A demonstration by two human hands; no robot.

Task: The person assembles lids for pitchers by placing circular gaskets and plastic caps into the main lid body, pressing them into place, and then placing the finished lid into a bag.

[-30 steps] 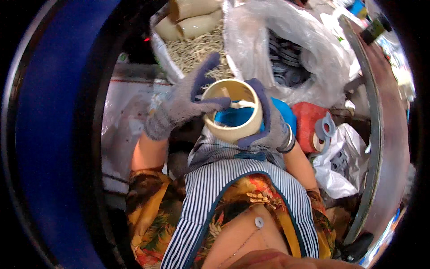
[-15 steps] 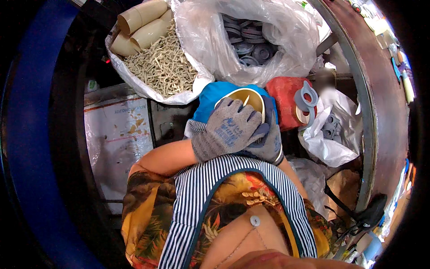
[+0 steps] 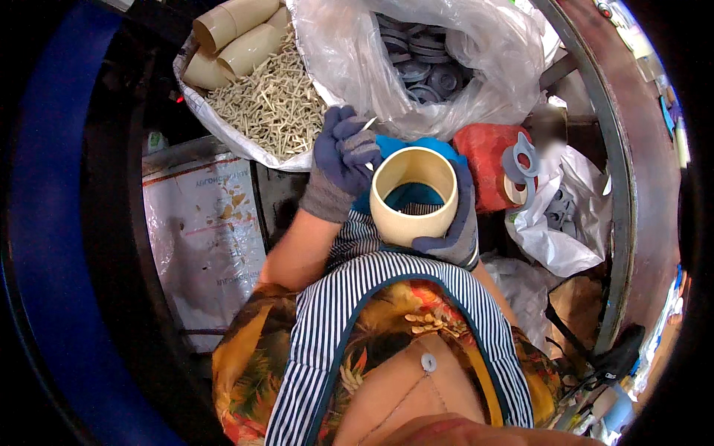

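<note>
My right hand (image 3: 462, 227), in a grey glove with a dark blue palm, is wrapped round the right and lower side of a cream tube (image 3: 413, 227). Blue cloth and striped apron show through the tube's bore, so both ends are open. To the tube's left, my left hand (image 3: 343, 157) is raised, palm side up, fingers curled closed. A thin pale pointed piece (image 3: 370, 124) sticks out from these fingers; its exact kind I cannot make out. The striped apron (image 3: 349, 241) and a blue cloth (image 3: 428, 145) lie beneath the hands.
A white sack (image 3: 275, 111) of short beige pieces, with cream tubes (image 3: 253, 50) on top, stands far left. Beside it, a clear plastic bag (image 3: 335, 52) holds dark grey round parts. On the right are a red container (image 3: 483, 156), a grey ringed part (image 3: 519, 160) and a white bag (image 3: 569, 245).
My left hand has lifted off the tube and moved left, carrying the thin pale piece. The tube has tilted so its bore shows; my right hand still holds it.
</note>
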